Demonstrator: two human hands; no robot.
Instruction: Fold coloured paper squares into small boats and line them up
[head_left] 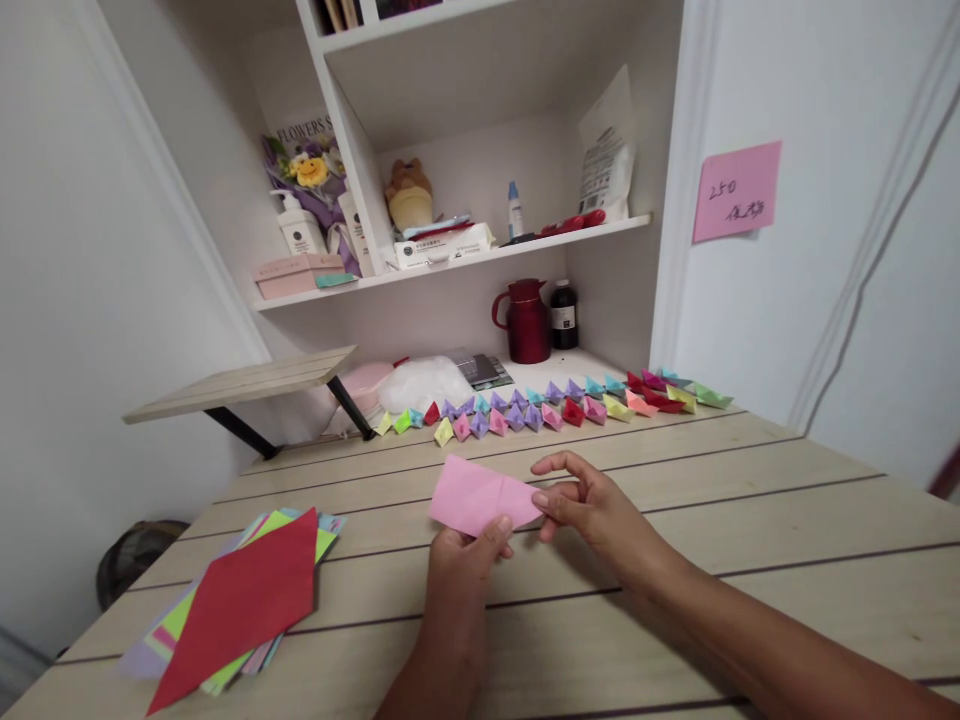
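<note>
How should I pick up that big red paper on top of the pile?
Probably pinch the red paper at its near pointed corner, coming from the table's front edge. That corner juts past the stack of coloured sheets, so fingers can slide under it without disturbing the rest.

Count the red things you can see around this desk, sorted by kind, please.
Red paper sheet on top of the stack: 1
Red jug: 1
Red folded paper pieces in the row, such as one near its left end: about 4; some are too small to tell apart
Total: about 6
</note>
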